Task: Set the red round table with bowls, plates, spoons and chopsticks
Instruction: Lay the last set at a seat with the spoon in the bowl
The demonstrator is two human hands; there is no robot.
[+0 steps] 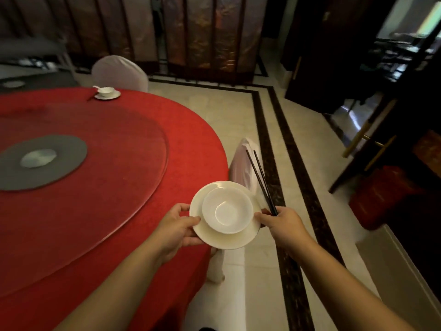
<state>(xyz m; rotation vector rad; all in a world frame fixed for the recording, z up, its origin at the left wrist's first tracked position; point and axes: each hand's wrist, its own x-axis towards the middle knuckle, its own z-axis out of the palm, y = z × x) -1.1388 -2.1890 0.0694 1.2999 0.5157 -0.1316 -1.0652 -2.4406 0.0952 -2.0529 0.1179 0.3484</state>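
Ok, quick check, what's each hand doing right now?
Left hand: closed on the plate rim, bowl on top.
Right hand: gripping the chopsticks, fingertips touching the plate's other edge.

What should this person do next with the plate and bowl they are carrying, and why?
Probably lower the plate, with the bowl on it, onto the red table near its edge by the closest covered chair. Both hands grip the plate, left hand and right hand, which also holds the chopsticks. Only the far place setting is laid.
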